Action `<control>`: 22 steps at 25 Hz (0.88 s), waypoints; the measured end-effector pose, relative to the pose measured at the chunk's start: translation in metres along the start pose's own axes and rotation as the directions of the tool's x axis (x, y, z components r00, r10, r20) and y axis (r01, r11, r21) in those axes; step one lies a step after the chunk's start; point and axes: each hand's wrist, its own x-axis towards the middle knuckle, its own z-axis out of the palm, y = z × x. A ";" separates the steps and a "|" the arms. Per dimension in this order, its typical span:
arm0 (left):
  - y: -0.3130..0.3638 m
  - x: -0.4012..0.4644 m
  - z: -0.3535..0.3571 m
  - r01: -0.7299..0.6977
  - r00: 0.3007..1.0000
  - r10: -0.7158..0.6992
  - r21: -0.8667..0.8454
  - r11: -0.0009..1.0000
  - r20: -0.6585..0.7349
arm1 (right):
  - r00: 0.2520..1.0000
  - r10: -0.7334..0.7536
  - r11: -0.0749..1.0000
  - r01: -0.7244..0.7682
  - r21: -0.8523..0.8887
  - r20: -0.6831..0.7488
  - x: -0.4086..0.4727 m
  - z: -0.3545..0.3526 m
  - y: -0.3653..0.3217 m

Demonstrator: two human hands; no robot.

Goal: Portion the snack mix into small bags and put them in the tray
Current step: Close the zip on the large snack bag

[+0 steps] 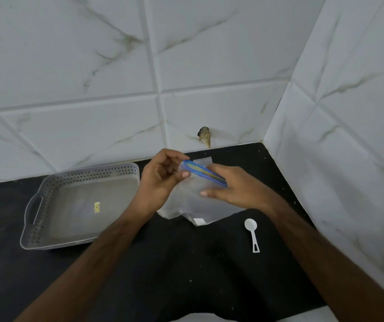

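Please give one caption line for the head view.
Both hands, left hand and right hand, hold a clear zip bag beside the tray.

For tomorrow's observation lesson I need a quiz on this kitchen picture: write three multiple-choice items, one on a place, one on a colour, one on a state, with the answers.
1. Where does the small white plastic measuring spoon lie?
A. In the tray
B. On the black countertop, to the right of the hands
C. In a bag

2. What colour is the zip strip on the clear plastic bag?
A. Red
B. Blue
C. Green

3. What is in the grey perforated plastic tray with handles?
A. No filled bags
B. Three filled bags
C. The spoon

Answers:
1 B, the spoon rests on the counter, apart from the tray.
2 B, a blue strip runs along the bag's top, between the left hand and the right hand.
3 A, only a small yellow sticker shows on its floor.
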 end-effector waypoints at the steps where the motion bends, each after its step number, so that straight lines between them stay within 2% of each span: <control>1: 0.002 0.002 0.001 -0.007 1.000 0.007 -0.017 1.000 0.002 | 0.998 -0.014 0.999 0.016 0.034 -0.057 0.005 0.006 -0.009; 3: -0.002 0.003 -0.009 0.037 0.997 -0.043 0.100 0.994 0.059 | 0.986 -0.046 0.998 0.054 0.045 -0.161 0.012 0.002 -0.021; 5: -0.018 -0.005 -0.027 0.128 0.961 -0.202 0.342 0.931 0.189 | 0.974 -0.069 0.993 0.088 0.079 -0.215 0.014 -0.018 -0.025; 7: -0.040 -0.021 -0.038 0.221 0.909 -0.348 0.443 0.869 0.229 | 0.971 -0.070 0.990 0.096 0.103 -0.229 0.012 -0.042 -0.028; 9: -0.052 -0.034 -0.037 0.290 0.900 -0.386 0.383 0.877 0.203 | 0.962 -0.080 0.996 0.089 0.021 -0.261 0.013 -0.061 -0.027; 13: -0.053 -0.039 -0.029 0.290 0.940 -0.320 0.219 0.932 0.117 | 0.934 -0.045 0.987 -0.014 -0.161 -0.354 0.020 -0.078 -0.013; 17: -0.063 -0.044 -0.038 0.286 0.931 -0.311 0.144 0.947 0.193 | 0.926 -0.024 0.982 -0.048 -0.181 -0.376 0.021 -0.077 -0.007; 19: -0.070 -0.048 -0.042 0.279 0.952 -0.278 0.016 0.960 0.128 | 0.931 -0.016 0.982 -0.054 -0.180 -0.366 0.021 -0.075 -0.009; 22: -0.078 -0.053 -0.045 0.322 0.943 -0.333 -0.231 0.918 -0.008 | 0.930 -0.006 0.983 -0.062 -0.173 -0.368 0.019 -0.078 -0.009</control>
